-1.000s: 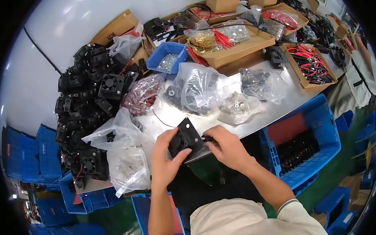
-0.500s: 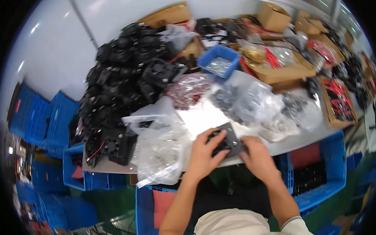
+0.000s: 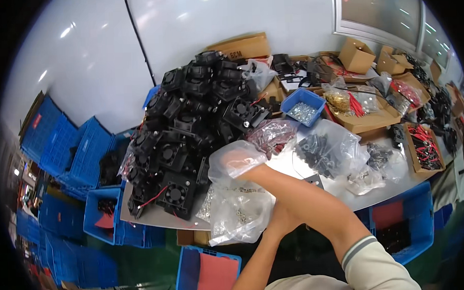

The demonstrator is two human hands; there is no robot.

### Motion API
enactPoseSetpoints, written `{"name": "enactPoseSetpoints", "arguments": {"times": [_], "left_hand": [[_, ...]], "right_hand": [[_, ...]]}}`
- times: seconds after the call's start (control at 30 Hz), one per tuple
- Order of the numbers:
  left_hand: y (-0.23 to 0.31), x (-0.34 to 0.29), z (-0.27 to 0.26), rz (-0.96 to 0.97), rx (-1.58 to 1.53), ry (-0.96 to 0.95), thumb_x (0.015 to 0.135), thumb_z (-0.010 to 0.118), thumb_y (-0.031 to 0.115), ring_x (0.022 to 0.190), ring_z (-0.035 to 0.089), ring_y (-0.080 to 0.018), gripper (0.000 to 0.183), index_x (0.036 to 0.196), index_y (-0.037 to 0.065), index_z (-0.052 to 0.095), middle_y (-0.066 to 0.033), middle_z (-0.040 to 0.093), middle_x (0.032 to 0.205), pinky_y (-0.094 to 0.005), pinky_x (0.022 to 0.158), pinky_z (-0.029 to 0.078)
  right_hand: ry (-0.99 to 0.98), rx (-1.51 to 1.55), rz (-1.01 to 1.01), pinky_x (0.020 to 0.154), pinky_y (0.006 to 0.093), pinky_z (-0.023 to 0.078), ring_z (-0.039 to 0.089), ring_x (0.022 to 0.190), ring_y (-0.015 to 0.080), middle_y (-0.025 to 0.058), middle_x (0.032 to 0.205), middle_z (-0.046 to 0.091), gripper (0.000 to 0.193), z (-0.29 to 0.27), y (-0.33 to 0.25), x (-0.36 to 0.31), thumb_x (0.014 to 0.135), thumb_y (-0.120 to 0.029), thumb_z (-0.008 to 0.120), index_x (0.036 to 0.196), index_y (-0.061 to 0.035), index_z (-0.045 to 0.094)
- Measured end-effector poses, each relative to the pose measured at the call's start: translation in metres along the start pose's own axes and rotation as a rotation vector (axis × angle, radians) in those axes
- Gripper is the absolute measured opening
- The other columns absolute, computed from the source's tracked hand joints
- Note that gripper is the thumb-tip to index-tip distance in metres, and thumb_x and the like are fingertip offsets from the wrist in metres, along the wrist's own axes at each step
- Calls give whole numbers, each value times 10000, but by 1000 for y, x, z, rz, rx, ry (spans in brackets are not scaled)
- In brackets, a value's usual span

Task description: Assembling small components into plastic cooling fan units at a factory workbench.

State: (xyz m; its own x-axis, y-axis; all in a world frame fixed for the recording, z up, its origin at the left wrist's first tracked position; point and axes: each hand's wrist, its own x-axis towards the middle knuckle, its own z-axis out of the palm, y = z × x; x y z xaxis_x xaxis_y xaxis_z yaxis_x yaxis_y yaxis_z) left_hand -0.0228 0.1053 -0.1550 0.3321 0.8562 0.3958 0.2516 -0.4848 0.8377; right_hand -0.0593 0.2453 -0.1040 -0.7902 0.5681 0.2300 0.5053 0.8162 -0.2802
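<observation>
My right forearm crosses over my left one, and my right hand [image 3: 236, 160] is inside the mouth of a clear plastic bag [image 3: 239, 214]. Small metal parts show through the bag. Its film blurs my right fingers, so their grip is unclear. My left hand [image 3: 284, 220] is at the table's front edge, mostly covered by my right forearm, with its fingers hidden. Just beyond that forearm, one corner of a flat black fan housing [image 3: 314, 180] shows. To the left rises a big heap of black cooling fans [image 3: 175, 121], some with red wires.
A blue bin of small metal hardware [image 3: 303, 112] stands behind a bag of reddish parts [image 3: 272, 136]. Bags of dark parts [image 3: 319, 147] lie to the right, near a carton of red and black wires [image 3: 425, 147]. Blue crates [image 3: 183, 274] stand below the table edge.
My right hand has left the fan housing's right side and gone across to the left into the plastic bag. My left hand, earlier gripping the housing, is now behind my right forearm.
</observation>
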Motion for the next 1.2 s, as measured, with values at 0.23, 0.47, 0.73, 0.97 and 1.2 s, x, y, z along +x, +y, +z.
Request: {"name": "enactPoseSetpoints", "arguments": {"times": [0.23,0.47,0.73,0.97,1.2], "left_hand": [[-18,-5,0,-16,59,-65,870,615,167,1171,500,-278,470,1332,107,556,-125,471,1349,-372,980,401],[-25,-1,1,89,91,-65,866,611,157,1167,497,-282,478,1334,83,548,-143,450,1350,-383,977,402],[-17,-1,0,66,77,-51,867,608,169,1184,478,-299,486,1340,79,542,-159,449,1346,-392,993,383],[-20,-5,10,13,-28,40,858,652,214,1246,442,-319,744,1495,90,288,-172,443,1375,-426,1020,351],[-23,-6,8,38,177,-53,840,660,275,1249,420,-334,797,1509,103,262,-195,402,1398,-428,1043,316]], "right_hand": [[-49,47,96,753,404,537,676,843,318,161,871,691,211,-9,-14,-9,787,-231,598,800,-49,703],[-10,26,145,714,412,530,672,824,325,130,871,695,190,20,4,20,794,-214,573,876,-95,696],[-43,15,189,750,382,545,680,866,300,110,906,702,166,-31,-31,-15,786,-149,596,869,-63,711],[-105,33,277,813,391,532,658,958,310,149,966,685,151,-4,-17,-16,794,-80,578,875,-46,701],[18,83,262,837,392,513,638,988,309,157,1040,651,226,-6,-14,-30,793,-88,609,1012,-55,652]]}}
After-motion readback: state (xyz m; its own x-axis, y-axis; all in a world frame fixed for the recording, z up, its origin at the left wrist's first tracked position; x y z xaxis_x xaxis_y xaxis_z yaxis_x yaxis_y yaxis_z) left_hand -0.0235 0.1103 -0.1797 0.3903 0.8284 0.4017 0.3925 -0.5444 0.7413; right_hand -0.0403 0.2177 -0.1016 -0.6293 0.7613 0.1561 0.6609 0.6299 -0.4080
